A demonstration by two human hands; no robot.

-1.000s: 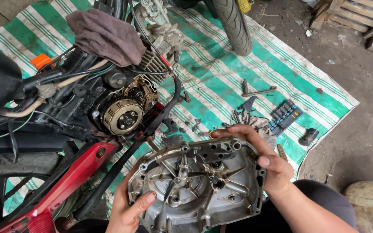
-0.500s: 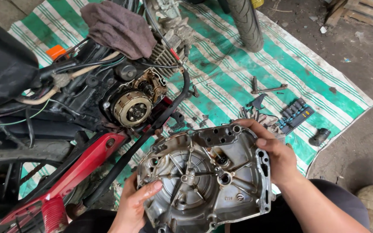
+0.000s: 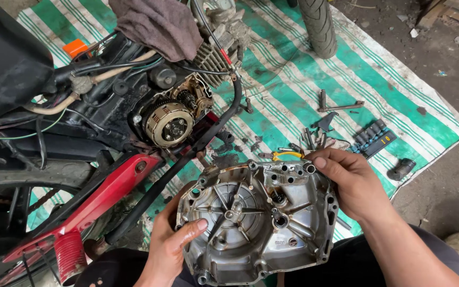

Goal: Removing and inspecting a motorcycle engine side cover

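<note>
I hold a grey metal engine side cover [image 3: 256, 218] with its ribbed, oily inside facing up. My left hand [image 3: 171, 242] grips its lower left edge, thumb on the inner face. My right hand [image 3: 349, 183] grips its upper right corner. Above and to the left lies a motorcycle on its side, its open engine showing a round brass-coloured clutch [image 3: 168, 123] and gears.
A green and white striped mat [image 3: 293, 79] covers the dirt floor. On it lie loose bolts and tools [image 3: 314, 135], a rack of sockets [image 3: 374, 137] and a small dark part [image 3: 401, 169]. A brown rag [image 3: 158, 24] rests on the cylinder. A tyre [image 3: 317, 26] stands at the top. Red frame parts [image 3: 102, 199] lie left.
The cover has been lifted and tilted slightly in both hands, and the view has shifted so the motorcycle sits lower and more to the right in the picture.
</note>
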